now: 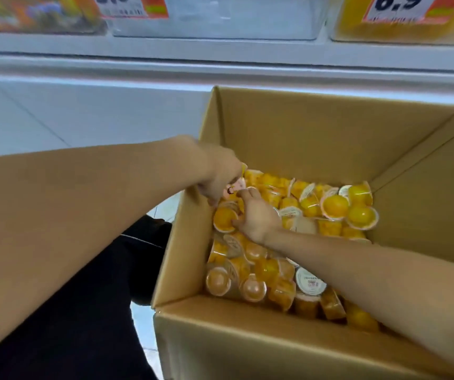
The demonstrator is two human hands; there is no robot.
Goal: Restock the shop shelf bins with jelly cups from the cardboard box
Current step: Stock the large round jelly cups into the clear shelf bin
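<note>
**Both hands deep in the jelly box**

The cardboard box point(316, 138) sits on the floor below the shelf. It has lots of yellow jelly cups point(332, 207) in the bottom. The left hand point(220, 174) is curled round a cup or two at the far left side of the box. The right hand point(258, 218) reaches across, and its fingers curl on a cup with an orange ball inside point(224, 218).

I think there is plenty of work left. The middle clear bin point(220, 26) on the shelf looks like it has nothing in it. The right bin point(401, 28) shows yellow inside.

The price tag on the right bin point(399, 6) says 6.9. The tag on the left point(132, 5) is cut off and blurry. The words on the cup lids are too small to read
</note>
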